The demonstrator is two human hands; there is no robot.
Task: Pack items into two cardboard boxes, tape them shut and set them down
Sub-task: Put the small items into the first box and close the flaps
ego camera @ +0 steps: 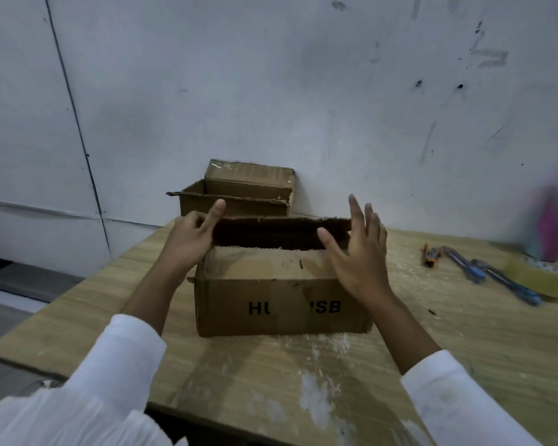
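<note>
A brown cardboard box printed with black letters stands in the middle of the wooden table. Its near flap lies folded down over the opening, and its far flap stands up. My left hand grips the left end of that far flap, index finger pointing up. My right hand is at the flap's right end, with the thumb on its front face and the fingers straight. A second, open cardboard box stands behind by the wall. What the boxes hold is hidden.
A smaller taped carton rises from or behind the second box. On the right of the table lie two blue-handled tools, a small orange tool and a roll of clear tape. A blurred colourful object stands at the far right.
</note>
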